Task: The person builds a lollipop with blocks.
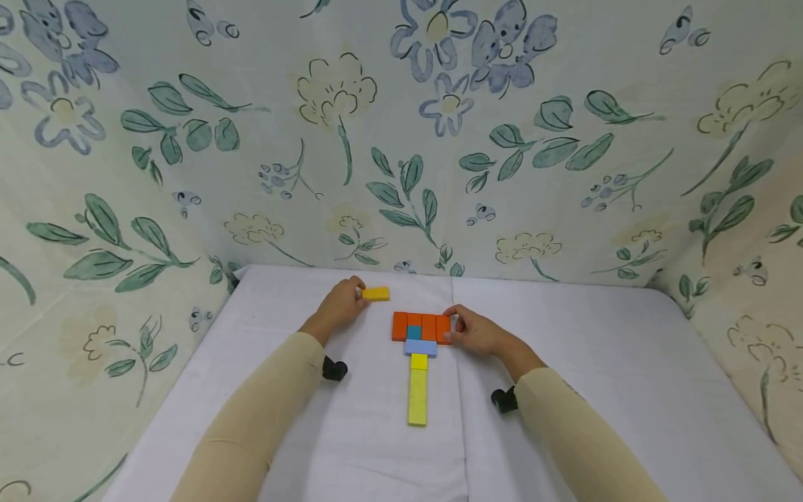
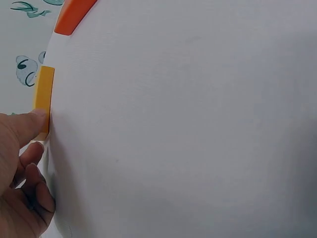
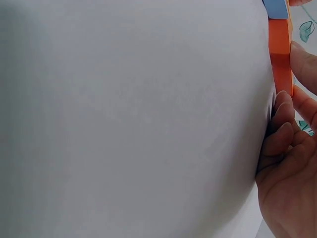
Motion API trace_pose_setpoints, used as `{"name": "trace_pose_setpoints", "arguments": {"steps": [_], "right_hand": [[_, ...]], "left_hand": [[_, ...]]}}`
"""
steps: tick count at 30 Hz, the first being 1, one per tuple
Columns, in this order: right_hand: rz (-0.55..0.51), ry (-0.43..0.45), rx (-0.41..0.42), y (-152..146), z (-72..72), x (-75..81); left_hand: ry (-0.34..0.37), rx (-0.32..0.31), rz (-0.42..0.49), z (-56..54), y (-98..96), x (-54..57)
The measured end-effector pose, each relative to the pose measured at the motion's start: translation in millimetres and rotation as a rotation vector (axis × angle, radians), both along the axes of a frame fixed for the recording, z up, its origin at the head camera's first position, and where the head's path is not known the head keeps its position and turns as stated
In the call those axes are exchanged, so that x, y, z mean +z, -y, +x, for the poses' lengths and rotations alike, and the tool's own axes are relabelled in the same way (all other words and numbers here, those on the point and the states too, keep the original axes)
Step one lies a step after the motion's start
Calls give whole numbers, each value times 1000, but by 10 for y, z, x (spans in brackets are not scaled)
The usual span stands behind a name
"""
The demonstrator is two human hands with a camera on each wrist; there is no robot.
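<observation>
My left hand (image 1: pixel 341 305) pinches a yellow block (image 1: pixel 376 294) by its left end, behind the other blocks; the left wrist view shows the thumb (image 2: pixel 29 125) against it. My right hand (image 1: pixel 479 335) grips the rightmost block of an orange row (image 1: pixel 429 326), with thumb and index finger at its ends. A small teal block (image 1: pixel 414 332) sits at the front of that row, left of its middle. Against the row's near side lies a light blue block (image 1: pixel 420 348). From it a short yellow block (image 1: pixel 419 361) and a long pale yellow block (image 1: pixel 417 397) run toward me in a line.
A white cloth (image 1: pixel 351 432) covers the table, with a crease running front to back just right of the blocks. Flower-patterned fabric (image 1: pixel 401 139) hangs behind and at both sides. Black wrist pieces (image 1: pixel 335 369) show beneath both forearms.
</observation>
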State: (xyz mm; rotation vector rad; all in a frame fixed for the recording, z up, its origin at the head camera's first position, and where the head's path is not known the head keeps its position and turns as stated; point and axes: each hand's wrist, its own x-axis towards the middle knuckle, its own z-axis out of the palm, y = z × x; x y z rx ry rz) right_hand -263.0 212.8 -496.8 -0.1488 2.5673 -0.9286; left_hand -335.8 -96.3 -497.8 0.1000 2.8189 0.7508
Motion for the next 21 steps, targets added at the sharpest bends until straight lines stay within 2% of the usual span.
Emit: {"name": "trace_pose_setpoints", "arguments": {"steps": [13,21], "right_hand": [[-3,-1,4,0,23,26],[-7,-3,8,-1,13,10]], "left_hand": [[-52,-42,-8,29,-28,-29],[-57,-59,-5,76,-137,12]]}}
